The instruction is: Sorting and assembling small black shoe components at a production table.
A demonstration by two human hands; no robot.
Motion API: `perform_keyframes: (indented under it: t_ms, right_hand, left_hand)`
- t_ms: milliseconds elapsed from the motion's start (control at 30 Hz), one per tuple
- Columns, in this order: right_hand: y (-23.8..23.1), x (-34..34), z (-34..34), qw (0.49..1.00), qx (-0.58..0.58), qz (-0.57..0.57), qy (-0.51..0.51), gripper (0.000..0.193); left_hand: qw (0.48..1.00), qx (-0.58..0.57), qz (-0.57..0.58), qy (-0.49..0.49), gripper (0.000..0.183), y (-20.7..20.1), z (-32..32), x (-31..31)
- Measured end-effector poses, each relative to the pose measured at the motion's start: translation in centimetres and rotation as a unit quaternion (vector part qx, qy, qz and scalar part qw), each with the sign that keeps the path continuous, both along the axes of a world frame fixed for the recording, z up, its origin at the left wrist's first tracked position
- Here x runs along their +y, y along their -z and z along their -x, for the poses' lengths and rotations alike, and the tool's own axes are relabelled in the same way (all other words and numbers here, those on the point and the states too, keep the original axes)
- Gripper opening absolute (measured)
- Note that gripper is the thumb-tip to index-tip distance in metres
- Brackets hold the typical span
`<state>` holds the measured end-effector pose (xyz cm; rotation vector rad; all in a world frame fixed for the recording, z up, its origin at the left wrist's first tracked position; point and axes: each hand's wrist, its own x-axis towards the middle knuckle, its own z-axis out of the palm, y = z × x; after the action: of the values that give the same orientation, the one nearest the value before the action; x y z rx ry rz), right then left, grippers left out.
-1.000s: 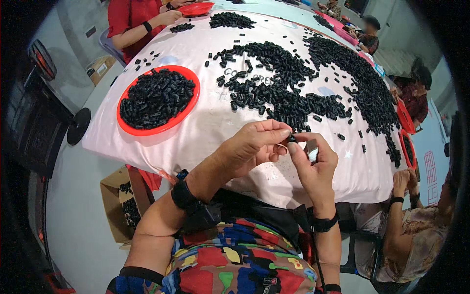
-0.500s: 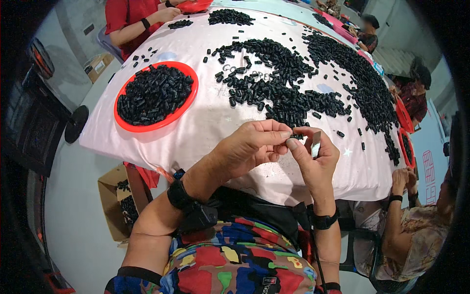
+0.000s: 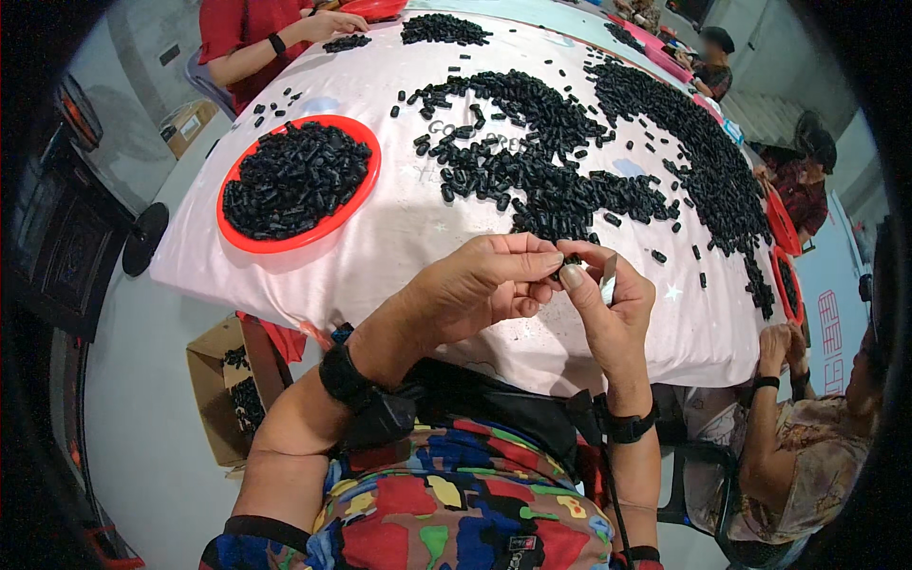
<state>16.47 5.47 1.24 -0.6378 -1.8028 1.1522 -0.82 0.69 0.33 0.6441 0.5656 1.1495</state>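
Note:
Above the near side of the cloth-covered table, my left hand (image 3: 480, 290) pinches a small black cylindrical part (image 3: 569, 260) between thumb and fingertips. My right hand (image 3: 613, 309) meets it there, its thumb pressed against the same part. A flat, shiny metal blade (image 3: 609, 277) sticks up from between the right thumb and curled fingers. Fingers cover most of the held part. Just beyond my hands lies a spread pile of similar black parts (image 3: 556, 190). To the left stands a red basin (image 3: 371, 185) heaped with more of them.
A larger pile of black parts (image 3: 708, 152) runs along the table's right side. At the right edge sits a co-worker (image 3: 807, 427), with hands near a red tray (image 3: 787, 285). Another person in red (image 3: 242, 62) works at far left. An open cardboard box (image 3: 214, 399) stands below the table.
The black part shows a little more between my fingertips, and my right thumb has shifted slightly on it. At far left, the co-worker's hand has moved toward a small pile.

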Motion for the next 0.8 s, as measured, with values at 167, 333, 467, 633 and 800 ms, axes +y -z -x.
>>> perform_keyframes:
  t_ms: [167,333,467,633,800]
  right_hand:
    - [-1.1,-0.3,-0.4,0.999,-0.011,0.033,-0.01,0.022]
    - [-0.6,-0.1,-0.3,0.999,-0.005,0.03,0.02,0.021]
    - [-0.3,0.0,-0.2,0.997,0.002,0.042,0.057,0.02]
    - [-0.1,-0.5,-0.1,0.998,-0.028,-0.025,0.053,0.018]
    - [-0.1,-0.6,0.0,0.996,-0.047,-0.048,0.051,0.016]
  left_hand:
    - [1.0,0.001,0.011,0.009,0.029,-0.3,0.1,-0.1]
    - [1.0,-0.017,-0.003,-0.026,0.025,-0.8,-0.1,-0.2]
    - [0.998,0.019,-0.038,-0.048,0.024,-1.2,-0.1,-0.5]
    - [0.993,0.051,-0.071,-0.082,0.023,-0.6,-0.1,-0.3]
    - [0.991,0.075,-0.076,-0.078,0.022,-0.6,-0.1,-0.2]
